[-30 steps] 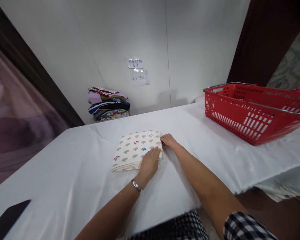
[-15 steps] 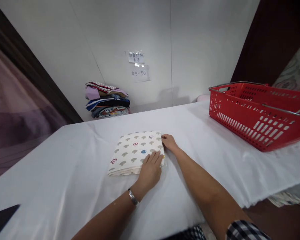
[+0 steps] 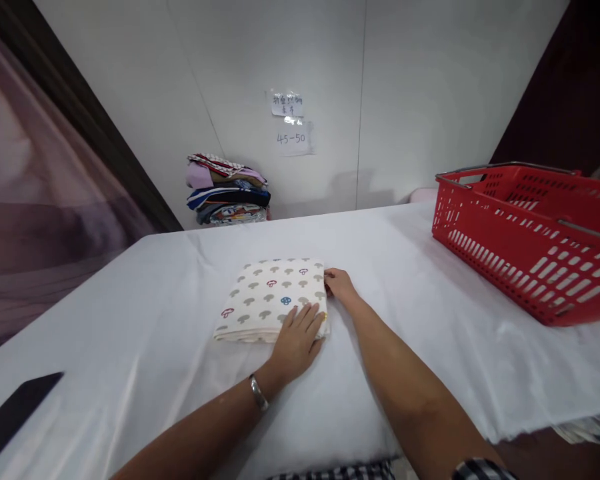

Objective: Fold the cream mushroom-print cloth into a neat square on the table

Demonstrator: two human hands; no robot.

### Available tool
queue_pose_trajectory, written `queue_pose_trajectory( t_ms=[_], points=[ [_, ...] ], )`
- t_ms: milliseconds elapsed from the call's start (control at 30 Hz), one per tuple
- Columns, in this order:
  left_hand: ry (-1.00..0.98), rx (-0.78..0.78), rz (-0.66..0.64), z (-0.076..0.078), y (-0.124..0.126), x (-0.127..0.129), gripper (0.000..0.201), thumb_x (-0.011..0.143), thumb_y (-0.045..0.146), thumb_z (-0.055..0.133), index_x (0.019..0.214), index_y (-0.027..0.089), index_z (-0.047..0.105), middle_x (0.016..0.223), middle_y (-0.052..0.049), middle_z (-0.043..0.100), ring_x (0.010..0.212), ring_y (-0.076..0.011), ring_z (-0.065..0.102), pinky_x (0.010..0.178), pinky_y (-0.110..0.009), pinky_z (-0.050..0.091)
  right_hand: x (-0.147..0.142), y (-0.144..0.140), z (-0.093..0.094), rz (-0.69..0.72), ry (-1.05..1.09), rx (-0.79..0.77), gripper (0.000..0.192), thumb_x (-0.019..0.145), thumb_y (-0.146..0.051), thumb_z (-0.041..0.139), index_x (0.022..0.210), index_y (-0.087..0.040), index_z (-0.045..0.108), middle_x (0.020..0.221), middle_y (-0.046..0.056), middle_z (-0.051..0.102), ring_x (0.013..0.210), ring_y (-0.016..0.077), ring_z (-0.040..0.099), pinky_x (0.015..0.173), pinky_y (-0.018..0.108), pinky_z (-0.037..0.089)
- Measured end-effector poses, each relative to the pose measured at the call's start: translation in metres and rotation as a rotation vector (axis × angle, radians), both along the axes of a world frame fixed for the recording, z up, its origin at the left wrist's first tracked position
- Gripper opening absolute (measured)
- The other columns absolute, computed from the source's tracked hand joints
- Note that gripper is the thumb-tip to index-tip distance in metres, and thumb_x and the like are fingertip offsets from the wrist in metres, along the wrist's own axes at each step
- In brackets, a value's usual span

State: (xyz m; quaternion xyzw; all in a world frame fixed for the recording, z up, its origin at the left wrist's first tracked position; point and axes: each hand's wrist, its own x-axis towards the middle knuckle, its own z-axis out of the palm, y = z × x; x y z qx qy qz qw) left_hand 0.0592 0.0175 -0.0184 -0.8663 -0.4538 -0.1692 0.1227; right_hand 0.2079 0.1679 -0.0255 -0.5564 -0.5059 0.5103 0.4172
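Folded cream mushroom-print cloth (image 3: 270, 300), flat, mid-table on white cover.

A folded cloth (image 3: 273, 300), cream and matt with small printed mushrooms, lies on a white sheet (image 3: 430, 313) with a faint satin sheen. The left hand (image 3: 295, 340) wears a shiny metal bracelet (image 3: 258, 393). The basket (image 3: 530, 227) is glossy red plastic with bright metal handles. Folded fabrics (image 3: 227, 198) sit stacked by a smooth wall (image 3: 420, 87) bearing paper notes (image 3: 290, 121).
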Motion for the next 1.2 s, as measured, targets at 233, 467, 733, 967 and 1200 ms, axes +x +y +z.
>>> queue_pose_trajectory(
  t_ms=[233, 467, 733, 967, 1200],
  points=[
    [0.080, -0.066, 0.023, 0.010, 0.001, -0.003, 0.054, 0.081, 0.017, 0.048, 0.135, 0.020, 0.042, 0.140, -0.009, 0.046, 0.131, -0.0237, 0.039, 0.109, -0.042, 0.029, 0.013, 0.009, 0.001, -0.062, 0.074, -0.115, 0.032, 0.078, -0.007, 0.053, 0.109, -0.012, 0.059, 0.066, 0.002, 0.066, 0.049, 0.0095, 0.060, 0.047, 0.018, 0.051],
    [0.184, -0.073, 0.083, 0.019, 0.003, 0.009, 0.055, 0.077, 0.001, 0.043, 0.129, 0.019, 0.048, 0.137, -0.011, 0.048, 0.128, -0.0250, 0.043, 0.102, -0.044, 0.037, 0.000, -0.006, 0.011, 0.163, 0.087, -0.227, 0.018, 0.075, -0.002, 0.054, 0.085, -0.011, 0.065, 0.055, 0.002, 0.064, 0.047, 0.0122, 0.061, 0.050, 0.021, 0.054],
    [0.133, -0.057, -0.066, 0.030, -0.021, -0.047, 0.047, 0.080, 0.000, 0.040, 0.118, 0.023, 0.057, 0.128, -0.006, 0.058, 0.122, -0.0217, 0.049, 0.104, -0.047, 0.035, 0.006, -0.014, 0.018, 0.289, -0.043, -0.226, 0.010, 0.070, -0.005, 0.060, 0.078, -0.008, 0.067, 0.059, 0.007, 0.066, 0.052, 0.0147, 0.064, 0.052, 0.023, 0.054],
    [0.037, -0.133, 0.058, 0.027, -0.058, -0.092, 0.054, 0.072, -0.002, 0.040, 0.117, 0.024, 0.056, 0.130, -0.004, 0.056, 0.128, -0.0212, 0.043, 0.109, -0.052, 0.025, 0.012, -0.007, 0.007, 0.208, -0.155, 0.019, 0.047, 0.065, -0.004, 0.058, 0.108, -0.020, 0.066, 0.103, 0.004, 0.068, 0.083, 0.0145, 0.065, 0.071, 0.021, 0.050],
    [-0.172, -0.146, 0.276, 0.029, -0.069, -0.053, 0.035, 0.079, 0.033, 0.058, 0.112, 0.021, 0.053, 0.121, -0.010, 0.061, 0.120, -0.0271, 0.051, 0.108, -0.056, 0.024, 0.015, -0.011, 0.007, 0.457, -0.228, 0.255, 0.048, 0.065, -0.011, 0.061, 0.112, -0.020, 0.066, 0.097, 0.003, 0.069, 0.081, 0.0148, 0.061, 0.077, 0.025, 0.046]
  ],
)
